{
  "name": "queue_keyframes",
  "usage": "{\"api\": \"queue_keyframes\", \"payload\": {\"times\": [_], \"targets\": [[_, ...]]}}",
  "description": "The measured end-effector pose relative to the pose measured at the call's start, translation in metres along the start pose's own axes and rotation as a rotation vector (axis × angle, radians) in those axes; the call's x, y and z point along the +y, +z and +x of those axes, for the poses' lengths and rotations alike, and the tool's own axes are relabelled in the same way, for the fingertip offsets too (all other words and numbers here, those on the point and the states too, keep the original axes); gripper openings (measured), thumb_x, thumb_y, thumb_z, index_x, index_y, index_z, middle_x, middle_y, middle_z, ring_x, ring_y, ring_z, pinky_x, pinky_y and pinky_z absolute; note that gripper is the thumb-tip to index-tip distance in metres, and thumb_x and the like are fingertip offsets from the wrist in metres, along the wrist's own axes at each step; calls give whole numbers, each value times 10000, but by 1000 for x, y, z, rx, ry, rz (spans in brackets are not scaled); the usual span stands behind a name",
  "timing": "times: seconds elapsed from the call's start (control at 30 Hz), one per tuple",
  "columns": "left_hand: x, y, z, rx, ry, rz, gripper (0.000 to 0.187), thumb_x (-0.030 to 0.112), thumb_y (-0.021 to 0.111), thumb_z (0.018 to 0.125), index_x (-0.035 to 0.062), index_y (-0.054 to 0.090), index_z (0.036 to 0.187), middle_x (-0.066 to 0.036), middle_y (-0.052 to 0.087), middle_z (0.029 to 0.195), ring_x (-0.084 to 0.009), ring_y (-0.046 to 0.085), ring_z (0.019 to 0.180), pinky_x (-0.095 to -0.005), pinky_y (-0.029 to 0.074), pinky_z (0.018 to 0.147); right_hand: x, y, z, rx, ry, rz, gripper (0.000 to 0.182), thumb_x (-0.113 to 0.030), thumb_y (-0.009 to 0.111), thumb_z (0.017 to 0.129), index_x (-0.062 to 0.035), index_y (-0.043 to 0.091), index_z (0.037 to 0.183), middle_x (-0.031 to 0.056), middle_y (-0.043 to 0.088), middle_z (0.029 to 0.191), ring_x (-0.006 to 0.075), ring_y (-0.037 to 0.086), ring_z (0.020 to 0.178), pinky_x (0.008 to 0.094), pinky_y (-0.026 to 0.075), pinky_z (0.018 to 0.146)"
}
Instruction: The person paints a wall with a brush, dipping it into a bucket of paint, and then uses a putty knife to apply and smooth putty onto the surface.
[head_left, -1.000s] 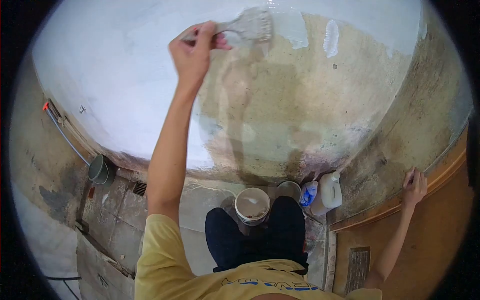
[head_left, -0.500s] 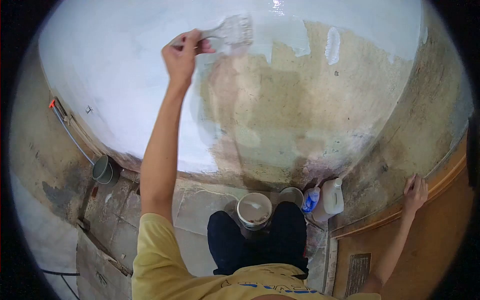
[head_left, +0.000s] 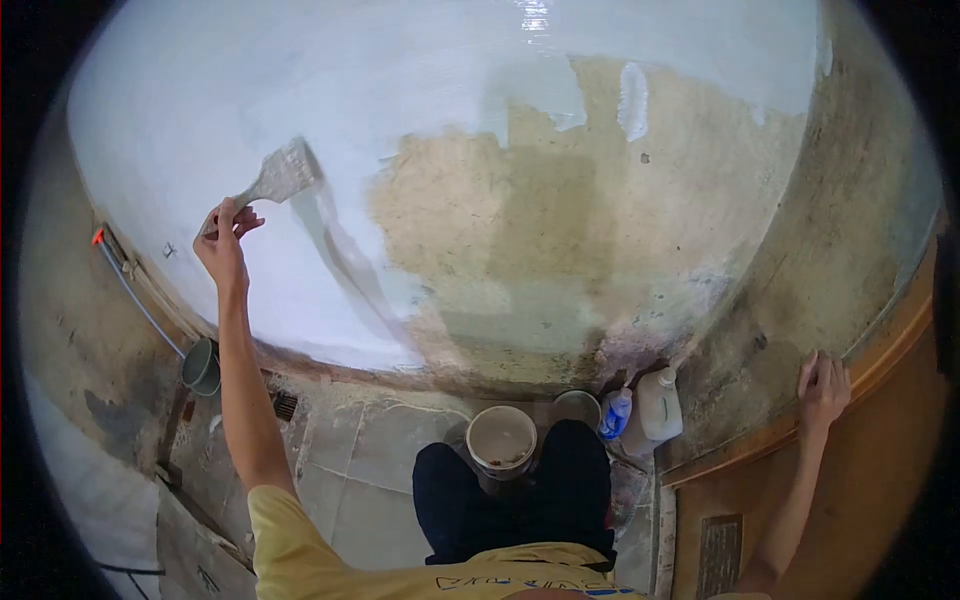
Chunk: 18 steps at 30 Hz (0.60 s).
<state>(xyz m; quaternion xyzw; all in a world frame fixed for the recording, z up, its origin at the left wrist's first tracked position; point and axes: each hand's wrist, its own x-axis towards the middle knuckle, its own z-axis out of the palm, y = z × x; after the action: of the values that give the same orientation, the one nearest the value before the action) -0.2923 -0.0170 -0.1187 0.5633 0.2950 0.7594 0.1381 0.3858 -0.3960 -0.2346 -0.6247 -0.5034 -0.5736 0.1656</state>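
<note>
My left hand (head_left: pixel 226 240) is closed on the handle of a wide, paint-crusted paintbrush (head_left: pixel 286 172). The bristles point up and right against the white-painted part of the wall (head_left: pixel 150 130); the brush's shadow falls below. To the right is a bare tan patch (head_left: pixel 470 200) with a ragged paint edge. My right hand (head_left: pixel 825 392) is out to the far right, empty, its fingers apart and slightly bent, by the wooden frame (head_left: pixel 880 375) and the grimy side wall. Between my knees stands a paint bucket (head_left: pixel 502 468) with pale paint inside.
Behind my right knee are a second round container (head_left: pixel 577 407), a blue-and-white bottle (head_left: pixel 616 414) and a white jug (head_left: pixel 660 405). A dark bucket (head_left: pixel 201 368) sits at the left wall under a hose (head_left: pixel 145 300). Grey tiles (head_left: pixel 370 440) cover the floor.
My left hand has carried the paintbrush left and down across the white area, away from the upper edge of the tan patch. My right hand stays by the wooden frame.
</note>
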Motion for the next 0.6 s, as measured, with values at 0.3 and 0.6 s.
{"api": "queue_keyframes", "payload": {"times": [0.3,0.6], "targets": [[81,207,-45,-379,151,-298,289,180,601,921,-102,650,957,-145,665,828,-207,656,702,-345,576,668,-1,-1,0,0,28,1,60,-21,651,838,9,614,802,101,583,659,226,547,579,327,420,538],[108,264,-19,-498,126,-464,283,161,637,892,-119,640,935,-167,654,771,-225,659,664,-358,583,608,4,8,-5,48,26,21,42,-37,641,850,-25,613,821,74,507,617,214,477,532,334,378,516]]}}
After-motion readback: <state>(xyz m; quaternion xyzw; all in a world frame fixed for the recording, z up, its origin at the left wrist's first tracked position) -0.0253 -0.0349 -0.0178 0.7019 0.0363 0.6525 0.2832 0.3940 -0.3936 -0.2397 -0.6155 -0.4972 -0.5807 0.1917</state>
